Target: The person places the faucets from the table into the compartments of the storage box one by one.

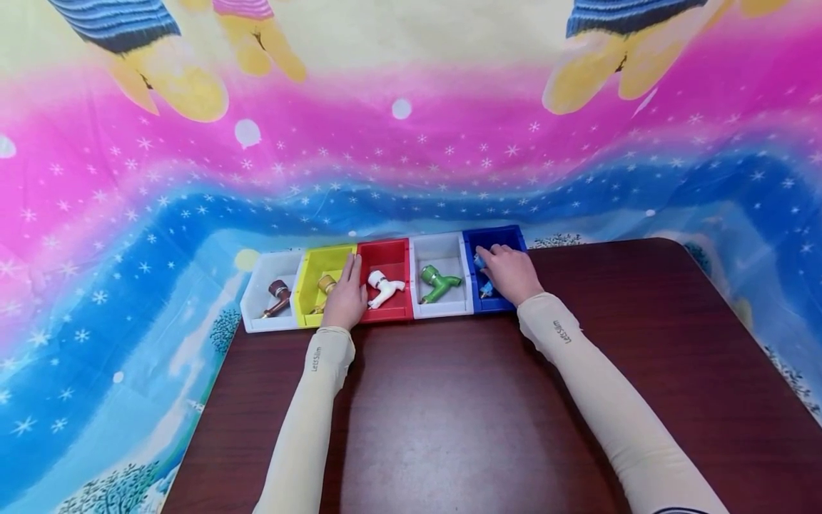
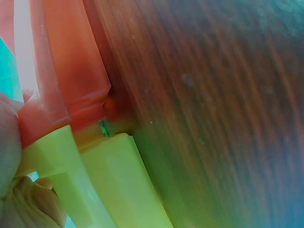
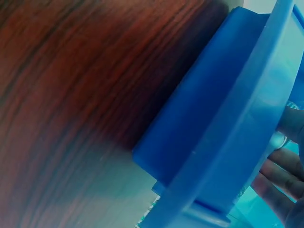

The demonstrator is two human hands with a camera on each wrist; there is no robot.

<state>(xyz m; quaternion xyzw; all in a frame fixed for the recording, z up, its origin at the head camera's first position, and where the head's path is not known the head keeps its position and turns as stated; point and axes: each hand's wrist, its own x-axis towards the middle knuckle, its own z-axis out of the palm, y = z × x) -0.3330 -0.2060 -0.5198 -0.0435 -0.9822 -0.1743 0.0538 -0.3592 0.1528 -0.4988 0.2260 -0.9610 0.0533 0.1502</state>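
Five joined bins hold one tap each. In the rightmost, the blue bin, my right hand pinches a light-blue tap, partly hidden by the fingers. The right wrist view shows fingers around it inside the blue wall. My left hand lies with straight fingers over the shared wall of the yellow bin and red bin. It partly covers a yellow tap; a white tap lies just right of it.
A green tap sits in the white bin left of the blue one. At the far left, another white bin holds a brown tap. The bins stand along the back edge of a dark wooden table, against a printed cloth.
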